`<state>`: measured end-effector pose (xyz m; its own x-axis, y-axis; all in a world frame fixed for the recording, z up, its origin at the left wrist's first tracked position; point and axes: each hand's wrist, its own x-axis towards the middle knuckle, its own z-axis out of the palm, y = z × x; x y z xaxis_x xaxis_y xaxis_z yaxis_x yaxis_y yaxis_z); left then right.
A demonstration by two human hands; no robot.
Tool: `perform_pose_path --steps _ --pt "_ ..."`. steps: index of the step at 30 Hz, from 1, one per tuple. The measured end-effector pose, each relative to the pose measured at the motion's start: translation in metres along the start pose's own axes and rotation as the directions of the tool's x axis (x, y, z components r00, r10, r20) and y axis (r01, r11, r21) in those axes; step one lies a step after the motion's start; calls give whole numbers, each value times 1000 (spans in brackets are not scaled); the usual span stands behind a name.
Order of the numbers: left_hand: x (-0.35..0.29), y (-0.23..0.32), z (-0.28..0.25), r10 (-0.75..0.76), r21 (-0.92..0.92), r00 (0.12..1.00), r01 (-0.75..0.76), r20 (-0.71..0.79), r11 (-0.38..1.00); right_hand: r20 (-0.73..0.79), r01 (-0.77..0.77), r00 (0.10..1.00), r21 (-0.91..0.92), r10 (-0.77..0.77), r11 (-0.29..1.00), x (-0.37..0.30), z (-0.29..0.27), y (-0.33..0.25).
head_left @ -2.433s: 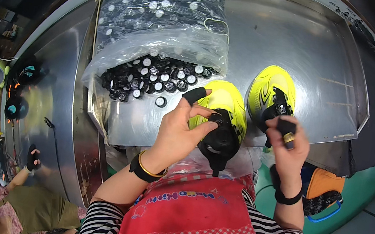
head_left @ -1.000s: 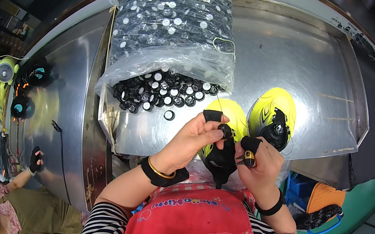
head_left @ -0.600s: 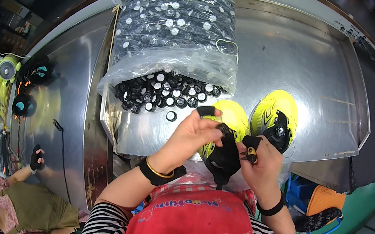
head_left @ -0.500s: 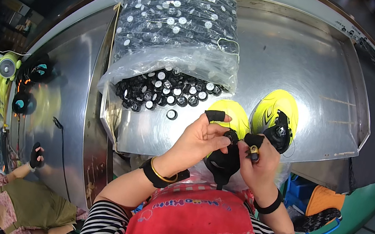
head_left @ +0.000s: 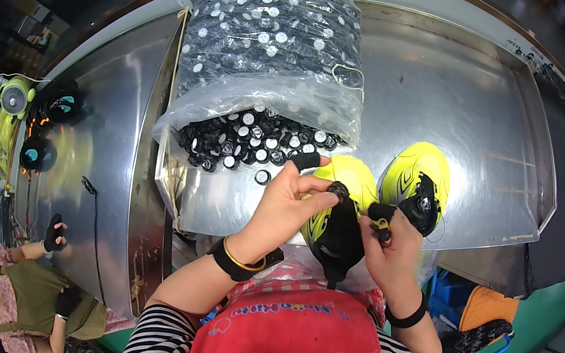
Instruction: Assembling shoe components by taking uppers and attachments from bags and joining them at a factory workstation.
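In front of me a bright yellow and black shoe (head_left: 355, 176) lies on the metal table, its black heel end toward me. Above its left side, my left hand (head_left: 283, 198) pinches a small round black dial (head_left: 338, 191) between thumb and fingers. A black finger cover wraps the forefinger. My right hand (head_left: 392, 248) is at the shoe's right side, closed round a small black and brass-coloured tool (head_left: 381, 228) whose full shape is hidden. A second yellow shoe (head_left: 418, 175) with a black opening stands to the right; a thin dark thread loops beside it.
A large clear bag (head_left: 274, 36) spills black dials with white round faces (head_left: 252, 135) onto the metal table (head_left: 469, 102); one loose dial (head_left: 263, 176) lies apart. At left, a co-worker's gloved hand (head_left: 56, 234) is by another metal table (head_left: 92, 155). A green fan (head_left: 15, 98) hangs beyond.
My left hand has shifted slightly left and up, away from the right hand, with the dial, so more of the shoe shows. The right hand barely moved. The co-worker's other gloved hand has appeared.
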<state>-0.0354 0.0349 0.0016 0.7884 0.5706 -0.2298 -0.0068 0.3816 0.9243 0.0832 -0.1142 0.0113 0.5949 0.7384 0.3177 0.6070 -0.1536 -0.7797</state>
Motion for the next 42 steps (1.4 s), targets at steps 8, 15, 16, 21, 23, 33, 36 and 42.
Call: perform_pose_path --steps 8,15,16,21,23,33,36,42 --pt "-9 2 5 152 702 979 -201 133 683 -72 -77 994 105 85 991 8 9 -7" --pt "-15 -10 -2 313 783 899 -424 306 455 -25 -140 987 334 158 932 21 1 -4" --pt "-21 -13 -6 271 827 911 -401 312 395 -22 -280 934 574 356 769 23 -8 -9" --pt "-23 -25 1 361 858 876 -429 319 282 -107 -206 931 636 349 744 43 -18 -15" --pt "-21 -5 24 336 704 922 -367 190 608 -6 -228 967 430 255 874 44 -16 -12" --pt "3 3 39 -98 -160 988 116 118 980 -77 -158 980 267 184 951 35 -10 5" --pt "5 -9 37 41 6 991 -42 125 999 -101 -170 974 257 201 951 30 -13 9" --pt "1 0 35 64 165 981 -95 183 982 -119 -255 939 386 322 887 27 -15 10"
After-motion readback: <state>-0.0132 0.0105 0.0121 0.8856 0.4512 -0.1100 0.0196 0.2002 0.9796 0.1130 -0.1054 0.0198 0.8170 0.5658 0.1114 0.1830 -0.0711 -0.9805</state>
